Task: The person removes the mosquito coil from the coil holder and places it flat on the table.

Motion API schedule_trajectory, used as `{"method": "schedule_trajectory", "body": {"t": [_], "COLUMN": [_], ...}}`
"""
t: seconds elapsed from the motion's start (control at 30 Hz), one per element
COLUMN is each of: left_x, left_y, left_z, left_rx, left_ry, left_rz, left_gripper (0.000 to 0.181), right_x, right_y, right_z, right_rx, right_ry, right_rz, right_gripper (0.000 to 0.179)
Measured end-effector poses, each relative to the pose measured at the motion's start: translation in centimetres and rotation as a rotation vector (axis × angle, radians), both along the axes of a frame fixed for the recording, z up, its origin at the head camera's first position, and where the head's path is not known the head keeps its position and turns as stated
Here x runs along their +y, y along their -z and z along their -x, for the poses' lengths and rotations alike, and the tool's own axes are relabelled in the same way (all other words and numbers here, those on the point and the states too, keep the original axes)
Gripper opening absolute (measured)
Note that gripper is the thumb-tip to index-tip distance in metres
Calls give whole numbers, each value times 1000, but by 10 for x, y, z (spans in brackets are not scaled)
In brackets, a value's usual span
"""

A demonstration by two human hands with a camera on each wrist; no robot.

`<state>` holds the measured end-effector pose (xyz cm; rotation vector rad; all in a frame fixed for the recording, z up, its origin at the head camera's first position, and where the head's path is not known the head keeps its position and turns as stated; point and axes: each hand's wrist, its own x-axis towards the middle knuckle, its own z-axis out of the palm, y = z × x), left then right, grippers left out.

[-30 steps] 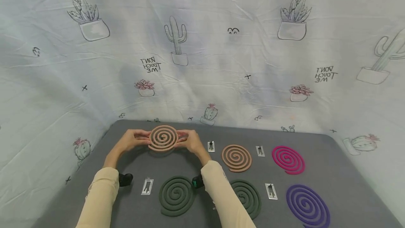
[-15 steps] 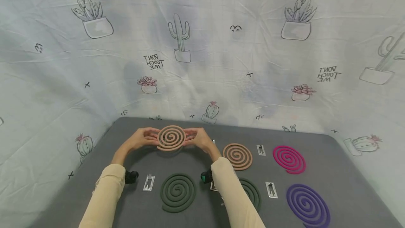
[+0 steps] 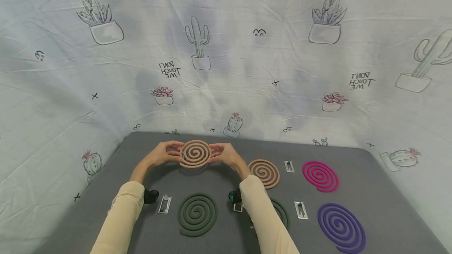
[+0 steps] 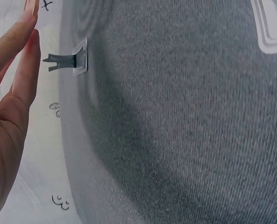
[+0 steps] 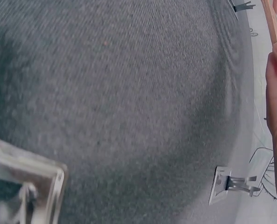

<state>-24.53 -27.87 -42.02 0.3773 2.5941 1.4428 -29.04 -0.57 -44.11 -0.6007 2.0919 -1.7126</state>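
Observation:
A tan mosquito coil (image 3: 195, 153) is held above the grey table near its back edge, its spiral face tilted toward the head camera. My left hand (image 3: 165, 154) pinches the coil's left rim. Opposite it, my right hand (image 3: 227, 155) grips the right rim between thumb and fingers. In the right wrist view the coil (image 5: 272, 23) shows edge-on between the fingertips. A dark green mosquito coil (image 3: 197, 214) lies flat below the hands. Beside it are metal coil stands (image 3: 164, 204), one partly covered by the right forearm.
More coils lie to the right: tan (image 3: 264, 173), pink (image 3: 320, 176), purple (image 3: 341, 226) and a second green one (image 3: 281, 213) mostly under the right sleeve. Metal stands (image 3: 301, 210) sit between them. A patterned cloth (image 3: 247, 69) hangs behind the table (image 3: 159, 242).
Both hands have carried the tan coil to the right along the back of the table. The right arm now hides a metal stand that showed earlier.

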Motion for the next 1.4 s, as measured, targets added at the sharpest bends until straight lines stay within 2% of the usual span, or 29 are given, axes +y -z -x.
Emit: {"method": "schedule_trajectory", "body": {"t": [0.37, 0.57, 0.93, 1.2, 1.4], "left_x": [6, 10, 14, 17, 19], "left_y": [2, 3, 7, 9, 12], "left_z": [4, 5, 6, 6, 5], "left_rx": [49, 16, 39, 14, 21], "left_ry": [6, -1, 54, 35, 36], "left_rz": [67, 53, 85, 107, 160], "left_gripper": [58, 58, 59, 60, 59], "right_x": [9, 11, 14, 16, 15], "right_y": [-1, -1, 0, 2, 4], "right_z": [-3, -2, -4, -6, -7], "right_rx": [12, 9, 18, 13, 32], "right_ry": [-4, -10, 1, -14, -21], "right_rz": [0, -4, -42, -78, -94], "right_gripper": [56, 56, 59, 59, 61]}}
